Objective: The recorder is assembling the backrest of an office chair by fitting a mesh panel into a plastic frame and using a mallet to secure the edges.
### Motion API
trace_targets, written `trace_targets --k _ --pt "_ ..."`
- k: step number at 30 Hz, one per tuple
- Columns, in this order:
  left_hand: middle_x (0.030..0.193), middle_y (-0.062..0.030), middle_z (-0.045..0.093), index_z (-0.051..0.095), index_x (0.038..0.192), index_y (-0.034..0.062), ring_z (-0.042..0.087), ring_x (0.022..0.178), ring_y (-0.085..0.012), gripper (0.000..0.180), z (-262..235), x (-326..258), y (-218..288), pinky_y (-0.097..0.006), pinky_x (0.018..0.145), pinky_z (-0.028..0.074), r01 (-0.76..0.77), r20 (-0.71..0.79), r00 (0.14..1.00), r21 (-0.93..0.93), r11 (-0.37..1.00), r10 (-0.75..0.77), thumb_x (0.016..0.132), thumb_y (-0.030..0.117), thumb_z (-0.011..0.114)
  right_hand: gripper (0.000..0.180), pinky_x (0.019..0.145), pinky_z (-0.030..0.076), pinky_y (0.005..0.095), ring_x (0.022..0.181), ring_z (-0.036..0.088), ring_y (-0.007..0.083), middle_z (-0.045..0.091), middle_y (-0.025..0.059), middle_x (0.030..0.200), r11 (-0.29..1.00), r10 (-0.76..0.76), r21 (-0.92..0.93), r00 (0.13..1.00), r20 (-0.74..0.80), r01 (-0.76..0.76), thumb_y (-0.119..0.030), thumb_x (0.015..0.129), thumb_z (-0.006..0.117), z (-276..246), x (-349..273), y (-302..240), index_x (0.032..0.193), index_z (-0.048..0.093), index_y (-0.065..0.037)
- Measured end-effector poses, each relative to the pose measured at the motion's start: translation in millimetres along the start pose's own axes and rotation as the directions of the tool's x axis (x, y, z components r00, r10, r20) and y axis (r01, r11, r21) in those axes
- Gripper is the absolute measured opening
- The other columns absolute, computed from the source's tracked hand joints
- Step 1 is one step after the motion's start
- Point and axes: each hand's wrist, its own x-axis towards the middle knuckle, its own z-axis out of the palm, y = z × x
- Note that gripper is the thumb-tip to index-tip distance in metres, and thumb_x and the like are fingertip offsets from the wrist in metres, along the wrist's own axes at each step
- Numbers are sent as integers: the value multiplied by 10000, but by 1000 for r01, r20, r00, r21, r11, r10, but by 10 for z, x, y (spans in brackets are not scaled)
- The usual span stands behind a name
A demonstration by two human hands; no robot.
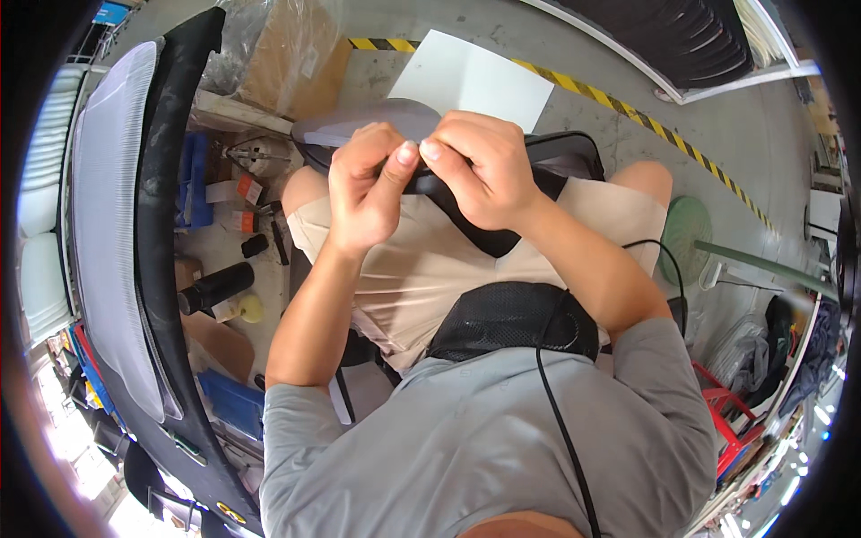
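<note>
My left hand (pixel 366 188) and my right hand (pixel 480 170) are raised over my lap, thumbtips nearly meeting. Both are closed in a pinch on a grey sheet piece with a black edge band (pixel 565 142). Its smooth grey, partly see-through part (pixel 336 124) shows beyond my left fingers. The exact spot pinched is hidden behind the thumbs and knuckles. Below the hands, a black part (pixel 489 240) hangs down between my thighs over the beige shorts; I cannot tell whether it belongs to the same piece.
At my left, a stack of grey ribbed sheets (pixel 112 224) lies on a black-edged table (pixel 161 179). Beneath it are a black bottle (pixel 217 287) and blue bins (pixel 193 175). Ahead, a white board (pixel 475 81) lies by yellow-black floor tape (pixel 619 106). A green fan (pixel 686 238) stands at right.
</note>
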Motion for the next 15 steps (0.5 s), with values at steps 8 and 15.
trace_targets --k 8,15 --pt "736 -72 635 690 820 23 501 655 -230 150 -12 79 63 -357 680 386 -156 82 986 172 973 144 926 129 685 141 583 462 368 628 599 277 657 132 756 988 -100 132 981 165 78 -61 915 660 -219 36 75 805 658 27" --pt "816 -89 681 703 850 16 542 698 -249 84 -19 116 24 -358 688 408 -249 94 968 207 946 234 901 83 699 86 623 501 369 686 638 285 700 142 829 967 -227 168 947 226 192 -40 864 684 -287 166 198 861 703 44"
